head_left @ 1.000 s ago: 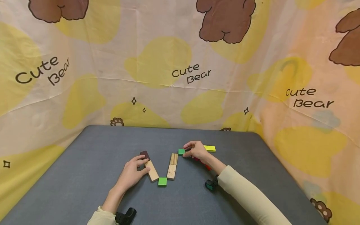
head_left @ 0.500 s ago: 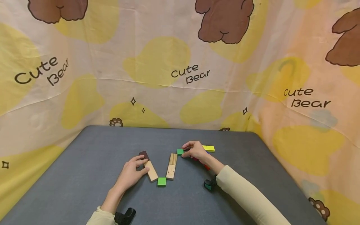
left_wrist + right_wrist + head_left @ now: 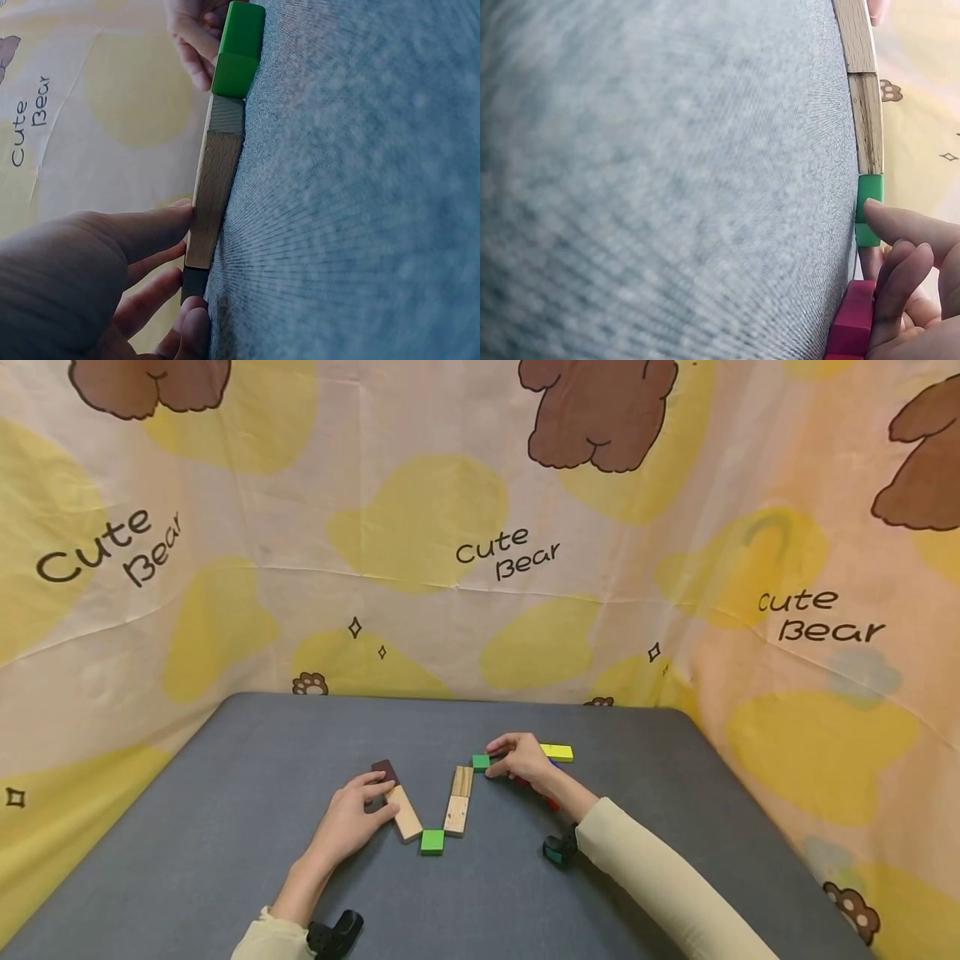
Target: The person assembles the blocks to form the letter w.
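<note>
In the head view my left hand (image 3: 352, 814) is at the left of a bent row of flat blocks. Its thumb touches the side of a light wooden block (image 3: 405, 816), and its loosely bent fingers touch the dark brown block (image 3: 386, 770) at that end. A light green block (image 3: 432, 842) lies at the bend, and wooden blocks (image 3: 458, 802) run away from it. At the far end a darker green block (image 3: 870, 196) is pinched between thumb and finger of my right hand (image 3: 525, 760). In the right wrist view it touches the last wooden block (image 3: 867, 120).
Right of the row, partly hidden by my right hand and forearm, lie a pink-red block (image 3: 851, 319), a yellow block (image 3: 557, 752) and a small bit of blue (image 3: 554, 763). A patterned cloth (image 3: 420, 527) hangs behind the grey table (image 3: 247, 827).
Both hands and the blocks keep nearly the same places. The whole head view shifts very slightly.
</note>
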`<state>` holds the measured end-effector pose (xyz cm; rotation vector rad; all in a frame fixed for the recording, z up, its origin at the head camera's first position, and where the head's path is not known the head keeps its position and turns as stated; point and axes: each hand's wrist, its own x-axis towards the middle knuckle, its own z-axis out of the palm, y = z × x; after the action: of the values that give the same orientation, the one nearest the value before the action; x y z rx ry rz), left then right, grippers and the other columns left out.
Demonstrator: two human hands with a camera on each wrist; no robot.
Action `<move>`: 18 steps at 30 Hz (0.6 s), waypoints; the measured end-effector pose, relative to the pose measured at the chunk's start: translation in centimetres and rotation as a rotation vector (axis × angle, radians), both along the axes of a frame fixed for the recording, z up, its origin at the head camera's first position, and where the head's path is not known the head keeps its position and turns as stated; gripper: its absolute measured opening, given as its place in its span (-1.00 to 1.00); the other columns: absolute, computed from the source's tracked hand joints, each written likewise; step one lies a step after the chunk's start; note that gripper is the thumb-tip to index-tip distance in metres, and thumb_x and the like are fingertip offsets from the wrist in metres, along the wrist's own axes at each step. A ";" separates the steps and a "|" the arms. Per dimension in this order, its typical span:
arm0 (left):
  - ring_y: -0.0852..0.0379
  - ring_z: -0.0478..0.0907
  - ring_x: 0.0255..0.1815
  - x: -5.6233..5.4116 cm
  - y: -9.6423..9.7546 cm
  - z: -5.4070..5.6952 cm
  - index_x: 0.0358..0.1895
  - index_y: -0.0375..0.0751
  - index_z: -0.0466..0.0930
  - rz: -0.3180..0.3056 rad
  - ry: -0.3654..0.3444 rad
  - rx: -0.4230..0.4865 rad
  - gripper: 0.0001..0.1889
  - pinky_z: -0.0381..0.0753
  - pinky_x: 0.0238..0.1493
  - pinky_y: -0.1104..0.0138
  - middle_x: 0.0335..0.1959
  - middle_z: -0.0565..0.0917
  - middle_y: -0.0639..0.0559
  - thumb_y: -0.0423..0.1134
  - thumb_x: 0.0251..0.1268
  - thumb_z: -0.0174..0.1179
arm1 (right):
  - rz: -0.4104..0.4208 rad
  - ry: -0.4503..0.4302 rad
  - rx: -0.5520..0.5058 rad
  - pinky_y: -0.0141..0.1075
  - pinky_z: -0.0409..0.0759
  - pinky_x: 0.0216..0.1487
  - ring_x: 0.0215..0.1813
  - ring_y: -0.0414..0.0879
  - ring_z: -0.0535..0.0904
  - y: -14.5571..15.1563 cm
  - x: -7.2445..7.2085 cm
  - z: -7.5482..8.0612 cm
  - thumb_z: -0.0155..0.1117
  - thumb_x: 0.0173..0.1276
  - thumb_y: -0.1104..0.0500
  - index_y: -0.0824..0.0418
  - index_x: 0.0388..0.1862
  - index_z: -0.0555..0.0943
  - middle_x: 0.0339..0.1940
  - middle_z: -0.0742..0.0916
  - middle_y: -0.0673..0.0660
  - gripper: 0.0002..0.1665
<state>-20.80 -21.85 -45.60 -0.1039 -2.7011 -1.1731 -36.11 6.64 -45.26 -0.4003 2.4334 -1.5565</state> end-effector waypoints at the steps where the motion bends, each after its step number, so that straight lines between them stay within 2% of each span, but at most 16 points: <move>1: -0.29 0.50 0.16 0.0 0.0 0.0 0.24 -0.34 0.57 -0.001 0.001 0.000 -0.52 0.43 0.11 -0.15 0.36 0.40 -0.24 -0.24 0.29 0.33 | -0.002 0.001 0.001 -0.33 0.47 -0.50 -0.42 -0.09 0.50 0.0 0.0 0.0 0.60 -0.03 0.39 0.28 -0.13 0.71 -0.22 0.75 0.09 -0.58; 10: -0.30 0.51 0.15 0.1 0.0 0.0 0.22 -0.35 0.58 -0.003 0.025 -0.004 -0.54 0.45 0.11 -0.14 0.34 0.42 -0.26 -0.25 0.28 0.33 | -0.012 0.008 -0.002 -0.34 0.45 -0.52 -0.43 -0.11 0.49 -0.2 0.0 0.2 0.58 -0.08 0.45 0.28 -0.14 0.71 -0.25 0.75 0.08 -0.56; 18: -0.29 0.51 0.15 0.2 0.1 -0.1 0.23 -0.34 0.58 -0.002 0.014 -0.006 -0.53 0.45 0.10 -0.15 0.35 0.41 -0.25 -0.24 0.29 0.33 | 0.005 0.009 -0.015 -0.34 0.44 -0.53 -0.46 -0.11 0.47 0.0 0.2 0.0 0.58 -0.08 0.45 0.31 -0.12 0.71 -0.24 0.75 0.08 -0.54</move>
<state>-20.57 -21.79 -45.71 -0.1147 -2.6928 -1.1609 -35.93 6.67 -45.28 -0.4173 2.4272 -1.5750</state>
